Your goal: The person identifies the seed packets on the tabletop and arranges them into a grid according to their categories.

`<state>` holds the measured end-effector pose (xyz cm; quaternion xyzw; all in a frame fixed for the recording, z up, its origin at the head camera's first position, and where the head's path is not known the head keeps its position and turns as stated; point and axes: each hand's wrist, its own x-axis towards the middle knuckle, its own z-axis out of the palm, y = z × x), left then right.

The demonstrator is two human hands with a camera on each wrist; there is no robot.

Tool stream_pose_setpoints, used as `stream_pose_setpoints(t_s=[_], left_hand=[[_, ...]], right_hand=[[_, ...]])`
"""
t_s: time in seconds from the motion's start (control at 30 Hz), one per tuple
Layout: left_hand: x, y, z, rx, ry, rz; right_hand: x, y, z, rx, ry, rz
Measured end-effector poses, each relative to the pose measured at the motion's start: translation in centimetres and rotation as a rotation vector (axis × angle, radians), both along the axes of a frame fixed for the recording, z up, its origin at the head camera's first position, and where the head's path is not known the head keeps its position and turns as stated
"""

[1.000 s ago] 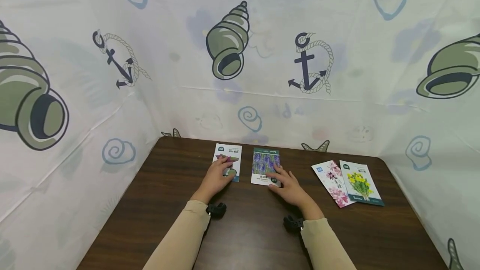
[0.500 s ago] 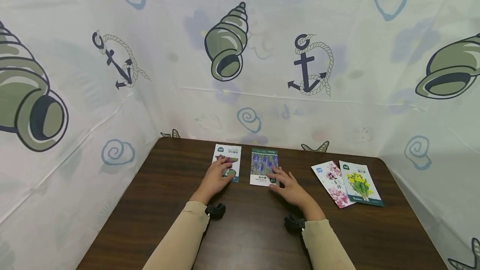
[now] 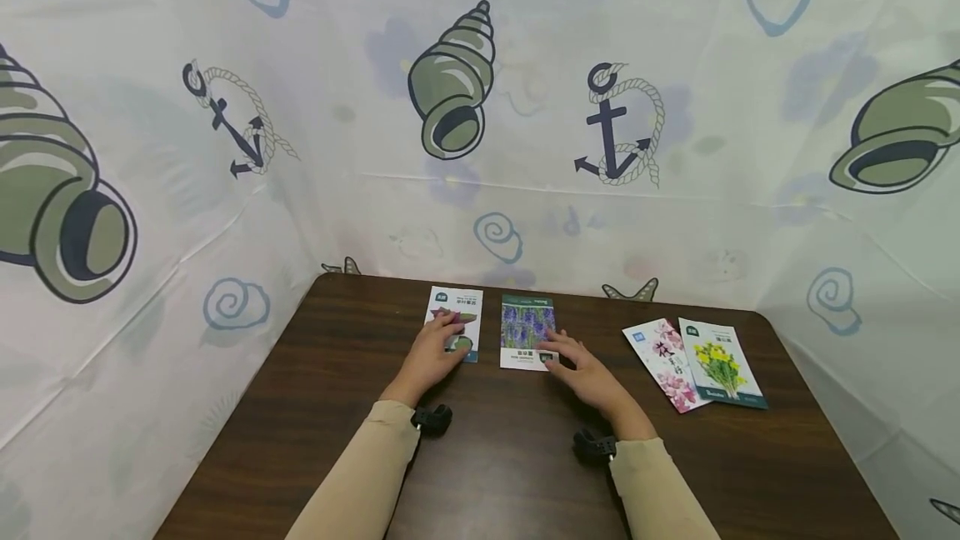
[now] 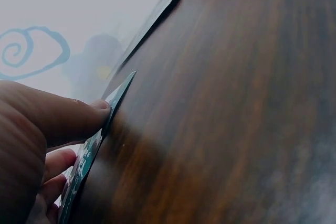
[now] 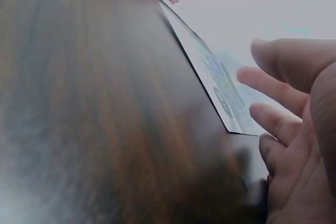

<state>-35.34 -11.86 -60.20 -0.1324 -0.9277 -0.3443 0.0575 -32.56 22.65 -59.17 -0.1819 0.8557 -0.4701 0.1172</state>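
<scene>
In the head view my left hand (image 3: 426, 358) rests on a seed packet (image 3: 467, 302) with a purple picture, near the table's far edge. The left wrist view shows the thumb (image 4: 79, 116) lying on that packet's near edge and the other fingers extended over it. To its right lies a second seed packet (image 3: 525, 325), printed with purple flower spikes. My right hand (image 3: 592, 377) is at this packet's lower right corner, fingers loosely extended. In the right wrist view the fingertips hover close to the packet (image 5: 210, 72), and nothing is gripped; contact is unclear.
Two more seed packets lie at the right of the dark wooden table (image 3: 300, 440): a pink-flowered one (image 3: 666, 363), partly covered by a yellow-flowered one (image 3: 718, 367). A patterned curtain (image 3: 337, 107) rises behind the table and along both sides.
The purple-spike packet has slid slightly left, towards the other packet. My right hand has since drawn back a little to the right. My left hand has stayed in place.
</scene>
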Motion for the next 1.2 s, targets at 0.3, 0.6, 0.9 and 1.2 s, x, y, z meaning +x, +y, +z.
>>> stream_pose_setpoints(t_s=[0.3, 0.6, 0.9, 1.2], left_hand=[[-0.1, 0.1, -0.2, -0.003, -0.004, -0.003], [-0.1, 0.1, -0.1, 0.013, 0.001, 0.001], [0.0, 0.1, -0.1, 0.014, -0.001, 0.002], [0.0, 0.0, 0.0, 0.014, 0.004, -0.004]], right_hand=[[1.1, 1.2, 0.7, -0.046, 0.037, -0.166], [3.1, 5.2, 3.8, 0.067, 0.176, -0.262], [5.0, 8.8, 8.3, 0.222, 0.288, -0.383], [5.1, 10.4, 8.4, 0.348, 0.168, -0.465]])
